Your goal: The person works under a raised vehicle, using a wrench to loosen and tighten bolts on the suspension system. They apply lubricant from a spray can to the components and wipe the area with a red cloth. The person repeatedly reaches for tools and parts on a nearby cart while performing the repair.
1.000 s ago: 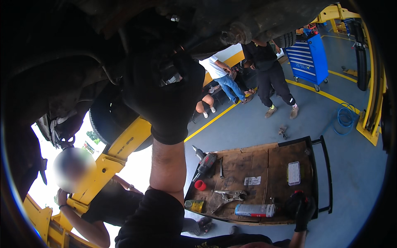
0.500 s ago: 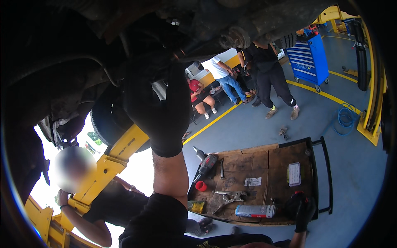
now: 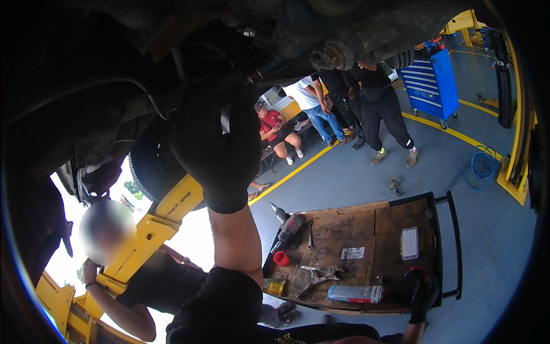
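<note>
My left hand (image 3: 215, 152), in a black glove, is raised against the dark underside of a vehicle (image 3: 126, 63). Its fingers look curled, and a small pale metallic bit (image 3: 225, 119) shows between them; shadow hides what they grip. Low on the right, my right hand (image 3: 419, 292), also in a black glove, is closed at the edge of a cart (image 3: 366, 229) lined with stained cardboard. Something dark with a red spot shows at its fingers, too unclear to name. Beside it lies a spray can (image 3: 355, 293). Locking pliers (image 3: 318, 275) rest farther left.
An impact wrench (image 3: 286, 229), a wrench (image 3: 310, 235), a red cup (image 3: 281, 258) and a yellow can (image 3: 275, 286) lie on the cart. A yellow lift arm (image 3: 154, 223) crosses at left, where a co-worker (image 3: 154, 281) stands. Behind are several people, a blue tool cabinet (image 3: 427, 86) and a coiled hose (image 3: 483, 165).
The view has shifted slightly, so the cart and floor sit a little lower and farther right. Both hands keep nearly the same places. More of the seated person in red shows.
</note>
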Demonstrator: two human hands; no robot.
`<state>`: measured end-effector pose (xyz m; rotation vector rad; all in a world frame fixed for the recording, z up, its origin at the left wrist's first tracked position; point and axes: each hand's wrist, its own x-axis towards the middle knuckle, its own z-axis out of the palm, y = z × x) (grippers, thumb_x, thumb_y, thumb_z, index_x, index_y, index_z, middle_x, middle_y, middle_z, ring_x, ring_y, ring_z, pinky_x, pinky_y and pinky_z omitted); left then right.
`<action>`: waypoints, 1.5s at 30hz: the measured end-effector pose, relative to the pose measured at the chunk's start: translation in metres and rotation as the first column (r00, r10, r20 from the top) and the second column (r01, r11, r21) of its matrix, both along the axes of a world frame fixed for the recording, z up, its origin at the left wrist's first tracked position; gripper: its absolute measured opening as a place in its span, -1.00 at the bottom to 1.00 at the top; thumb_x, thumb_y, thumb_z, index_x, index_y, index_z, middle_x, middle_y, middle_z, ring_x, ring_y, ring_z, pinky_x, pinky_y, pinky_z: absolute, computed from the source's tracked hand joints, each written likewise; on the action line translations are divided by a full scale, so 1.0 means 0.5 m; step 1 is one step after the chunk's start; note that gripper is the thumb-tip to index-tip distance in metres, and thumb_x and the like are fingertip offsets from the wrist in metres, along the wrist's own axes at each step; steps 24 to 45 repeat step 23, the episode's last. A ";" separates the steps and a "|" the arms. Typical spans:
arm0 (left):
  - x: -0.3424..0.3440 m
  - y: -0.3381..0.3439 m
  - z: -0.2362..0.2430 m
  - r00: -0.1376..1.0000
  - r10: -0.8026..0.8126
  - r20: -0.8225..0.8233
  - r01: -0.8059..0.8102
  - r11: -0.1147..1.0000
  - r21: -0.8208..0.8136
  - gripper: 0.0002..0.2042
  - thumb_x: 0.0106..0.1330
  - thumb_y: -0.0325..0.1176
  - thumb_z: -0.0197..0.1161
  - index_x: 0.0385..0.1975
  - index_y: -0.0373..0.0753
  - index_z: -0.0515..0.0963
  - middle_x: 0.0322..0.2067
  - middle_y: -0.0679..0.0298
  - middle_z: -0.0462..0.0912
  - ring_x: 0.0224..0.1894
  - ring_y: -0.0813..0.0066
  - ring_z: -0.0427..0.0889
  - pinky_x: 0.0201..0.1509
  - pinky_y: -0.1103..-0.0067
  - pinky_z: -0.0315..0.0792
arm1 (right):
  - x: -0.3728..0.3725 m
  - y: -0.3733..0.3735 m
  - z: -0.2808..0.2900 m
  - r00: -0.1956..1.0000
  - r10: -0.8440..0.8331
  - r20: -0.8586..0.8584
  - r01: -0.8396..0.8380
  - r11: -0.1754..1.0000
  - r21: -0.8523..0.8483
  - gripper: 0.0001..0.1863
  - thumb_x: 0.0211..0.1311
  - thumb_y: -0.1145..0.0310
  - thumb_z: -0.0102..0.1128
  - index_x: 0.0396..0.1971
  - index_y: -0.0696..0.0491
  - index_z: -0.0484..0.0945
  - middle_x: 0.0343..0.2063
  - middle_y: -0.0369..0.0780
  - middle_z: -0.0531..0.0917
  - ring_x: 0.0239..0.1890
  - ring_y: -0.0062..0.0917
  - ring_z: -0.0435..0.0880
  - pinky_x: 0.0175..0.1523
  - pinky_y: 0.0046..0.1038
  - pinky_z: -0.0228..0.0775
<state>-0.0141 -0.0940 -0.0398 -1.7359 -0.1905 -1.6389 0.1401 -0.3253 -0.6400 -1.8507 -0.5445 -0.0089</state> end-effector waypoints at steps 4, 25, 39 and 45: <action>-0.020 0.016 0.016 0.999 -0.019 -0.047 0.023 0.996 0.087 -0.80 0.20 -0.38 0.67 -0.20 -0.14 0.83 -0.23 0.28 0.90 -0.30 0.44 0.86 -0.19 0.57 0.64 | -0.001 0.000 0.014 0.999 0.037 0.016 -0.036 0.999 -0.001 -0.66 0.39 0.29 0.33 -0.02 0.25 0.65 -0.14 0.05 0.72 -0.07 0.01 0.70 0.04 -0.10 0.53; -0.043 0.005 0.020 0.975 0.224 -0.012 -0.222 0.973 0.064 -0.74 0.26 -0.23 0.64 -0.09 -0.08 0.83 -0.11 0.20 0.88 -0.15 0.28 0.88 -0.09 0.45 0.70 | 0.005 0.018 0.003 0.979 0.083 -0.188 -0.050 0.983 0.175 -0.70 0.43 0.26 0.34 -0.01 0.16 0.70 -0.13 0.02 0.75 -0.10 -0.07 0.74 -0.05 -0.09 0.57; -0.043 0.005 0.020 0.975 0.224 -0.012 -0.222 0.973 0.064 -0.74 0.26 -0.23 0.64 -0.09 -0.08 0.83 -0.11 0.20 0.88 -0.15 0.28 0.88 -0.09 0.45 0.70 | 0.005 0.018 0.003 0.979 0.083 -0.188 -0.050 0.983 0.175 -0.70 0.43 0.26 0.34 -0.01 0.16 0.70 -0.13 0.02 0.75 -0.10 -0.07 0.74 -0.05 -0.09 0.57; -0.043 0.005 0.020 0.975 0.224 -0.012 -0.222 0.973 0.064 -0.74 0.26 -0.23 0.64 -0.09 -0.08 0.83 -0.11 0.20 0.88 -0.15 0.28 0.88 -0.09 0.45 0.70 | 0.005 0.018 0.003 0.979 0.083 -0.188 -0.050 0.983 0.175 -0.70 0.43 0.26 0.34 -0.01 0.16 0.70 -0.13 0.02 0.75 -0.10 -0.07 0.74 -0.05 -0.09 0.57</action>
